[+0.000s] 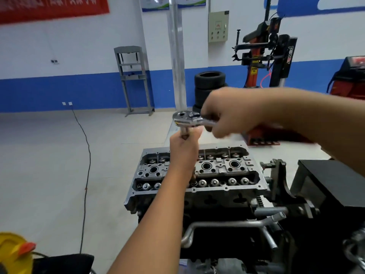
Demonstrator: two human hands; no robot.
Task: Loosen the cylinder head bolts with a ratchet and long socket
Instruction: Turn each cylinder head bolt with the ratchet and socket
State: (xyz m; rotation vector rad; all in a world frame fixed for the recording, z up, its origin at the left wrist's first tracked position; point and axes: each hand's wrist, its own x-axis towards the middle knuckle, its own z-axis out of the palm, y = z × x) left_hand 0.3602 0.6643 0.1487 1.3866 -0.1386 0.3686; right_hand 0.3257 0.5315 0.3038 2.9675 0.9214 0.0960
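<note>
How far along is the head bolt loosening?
Done: cylinder head already uncovered, valve gear exposed. In hand: right hand grips the ratchet handle, left hand holds the long socket under it, over mid-head; its lower end is hidden. Left: can't tell how many bolts are loose; none visibly removed.

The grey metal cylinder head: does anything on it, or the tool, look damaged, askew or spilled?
Nothing stands out. The grey metal cylinder head sits level, with no visible spill. The left hand holds the long socket upright under the chrome ratchet; the right hand grips its handle.
</note>
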